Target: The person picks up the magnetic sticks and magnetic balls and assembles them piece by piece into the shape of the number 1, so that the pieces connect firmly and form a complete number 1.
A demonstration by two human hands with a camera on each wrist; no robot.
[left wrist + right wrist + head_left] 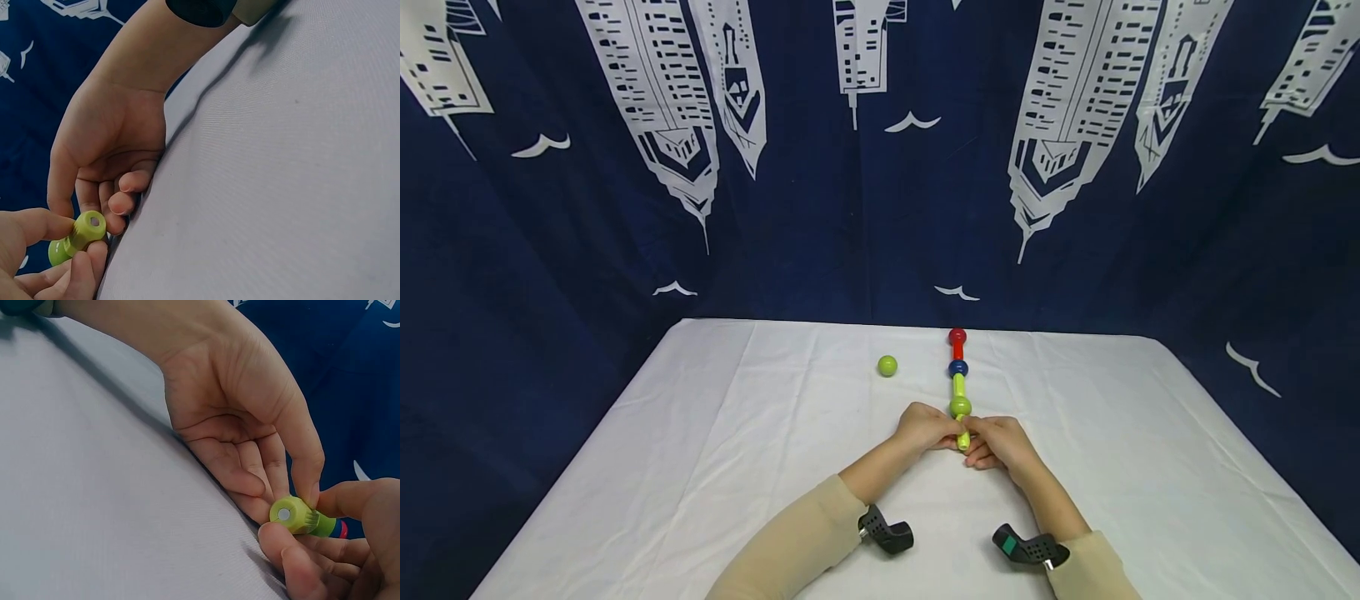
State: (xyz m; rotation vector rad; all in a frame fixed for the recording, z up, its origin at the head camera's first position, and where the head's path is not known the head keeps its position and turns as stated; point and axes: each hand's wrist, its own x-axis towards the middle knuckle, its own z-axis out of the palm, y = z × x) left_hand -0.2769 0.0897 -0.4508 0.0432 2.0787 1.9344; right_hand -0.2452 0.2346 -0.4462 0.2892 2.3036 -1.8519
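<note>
A straight chain of magnetic-looking building pieces lies on the white table, pointing away from me. From its far end come a red ball (pixel 957 337), a red rod (pixel 957 351), a blue ball (pixel 958 367), a yellow-green rod (pixel 958 387) and a green ball (pixel 960 406). Nearest me, another yellow-green rod (pixel 963 442) adjoins that ball. My left hand (pixel 927 427) pinches this near rod from the left, while my right hand (pixel 1006 443) pinches it from the right. A round silvery spot shows on the rod's end (pixel 284 514) in the right wrist view.
A loose green ball (pixel 887 366) lies left of the chain. White cloth covers the table (pixel 737 467), and a dark blue curtain (pixel 865 208) with white building prints hangs behind it. Both wrists wear black camera mounts (pixel 886 531).
</note>
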